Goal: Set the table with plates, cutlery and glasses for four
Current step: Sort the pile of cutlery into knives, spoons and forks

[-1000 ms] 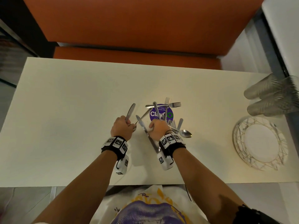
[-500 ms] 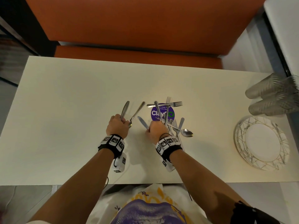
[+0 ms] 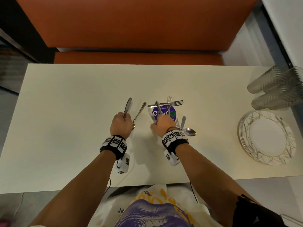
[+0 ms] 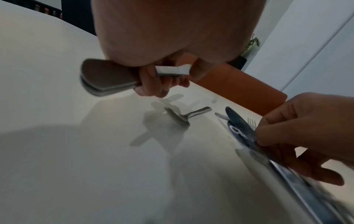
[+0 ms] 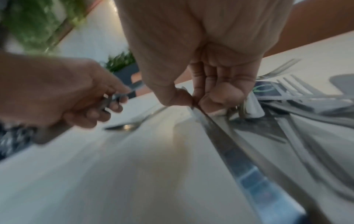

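Cream tabletop [image 3: 68, 122] w/ cutlery pile [image 3: 170, 112] mid: sorting step, left hand [image 3: 121, 124] clutches knives [image 3: 127, 106], right hand [image 3: 163, 126] pinches another knife [image 5: 216, 133]; next, probably pass it left w/o snagging forks.

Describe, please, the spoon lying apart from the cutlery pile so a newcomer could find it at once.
On the cream table, look between the left hand and the purple sticker. The lone spoon lies there diagonally, touching no other cutlery.

Shiny metal cutlery [image 3: 165, 105], matt table [image 3: 65, 112], ribbed clear glasses [image 3: 277, 89]
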`<state>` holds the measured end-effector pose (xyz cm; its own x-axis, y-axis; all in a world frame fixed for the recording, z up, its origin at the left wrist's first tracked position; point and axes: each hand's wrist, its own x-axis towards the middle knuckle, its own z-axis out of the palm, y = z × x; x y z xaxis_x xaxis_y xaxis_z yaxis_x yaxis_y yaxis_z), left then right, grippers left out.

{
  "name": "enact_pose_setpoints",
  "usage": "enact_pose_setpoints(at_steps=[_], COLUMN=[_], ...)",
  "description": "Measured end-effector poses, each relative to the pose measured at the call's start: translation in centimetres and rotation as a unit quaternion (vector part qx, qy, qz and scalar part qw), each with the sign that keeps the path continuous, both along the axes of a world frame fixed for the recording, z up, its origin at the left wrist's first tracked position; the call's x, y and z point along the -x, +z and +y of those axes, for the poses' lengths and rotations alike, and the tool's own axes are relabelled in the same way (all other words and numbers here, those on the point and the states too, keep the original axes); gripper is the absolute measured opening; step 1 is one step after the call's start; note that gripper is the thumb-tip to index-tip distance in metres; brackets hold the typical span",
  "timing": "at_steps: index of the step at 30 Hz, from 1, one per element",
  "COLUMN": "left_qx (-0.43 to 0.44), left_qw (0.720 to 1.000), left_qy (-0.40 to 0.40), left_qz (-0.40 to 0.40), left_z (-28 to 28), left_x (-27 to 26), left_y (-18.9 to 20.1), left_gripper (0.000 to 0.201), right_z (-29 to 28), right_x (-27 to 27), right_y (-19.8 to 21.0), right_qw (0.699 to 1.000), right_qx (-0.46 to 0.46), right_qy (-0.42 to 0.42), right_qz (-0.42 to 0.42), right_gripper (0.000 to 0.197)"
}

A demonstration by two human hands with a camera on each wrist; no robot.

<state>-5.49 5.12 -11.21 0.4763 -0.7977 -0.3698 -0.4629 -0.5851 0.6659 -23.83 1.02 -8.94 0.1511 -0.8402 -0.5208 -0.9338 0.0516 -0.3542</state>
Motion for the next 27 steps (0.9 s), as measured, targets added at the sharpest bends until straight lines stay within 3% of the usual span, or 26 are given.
enact_pose_setpoints(at_steps=[4,8,12,17,21,27], left_qx=[0.005,-0.007,-0.006,0.002,-0.006,-0.022], left_qw=[0.983,0.964,0.929,0.934,0.925,0.916], left_qy=[0.037,-0.030,-0.062,-0.064,-0.083,-0.093], left_qz=[0.181,0.265,0.366,0.351,0.372,0.390], left_z=[-1.5,-2.4,-3.0,-2.7,-2.5,-2.1], left_x=[1.2,3.3,5.5,6.5,7.2,7.6], left_y=[1.6,3.6,5.4,5.8,6.8,6.8], left_gripper=[0.030,0.027,0.035,0.020,0.027,0.032], right_z=[-1.2,-1.8,-2.3,-2.3,-3.7,-3.9], right_x=[0.5,0.1,0.2,1.6,3.5,4.1], right_y=[0.8,2.9,3.4,4.8,5.9,6.2], right_qw=[0.979,0.931,0.928,0.949,0.911,0.897], right_qx=[0.063,0.081,0.122,0.175,0.190,0.179], right_qy=[-0.117,-0.194,-0.197,-0.127,-0.240,-0.249], right_qz=[-0.155,-0.298,-0.292,-0.231,-0.276,-0.317], right_gripper=[0.019,0.012,0.013,0.017,0.020,0.023])
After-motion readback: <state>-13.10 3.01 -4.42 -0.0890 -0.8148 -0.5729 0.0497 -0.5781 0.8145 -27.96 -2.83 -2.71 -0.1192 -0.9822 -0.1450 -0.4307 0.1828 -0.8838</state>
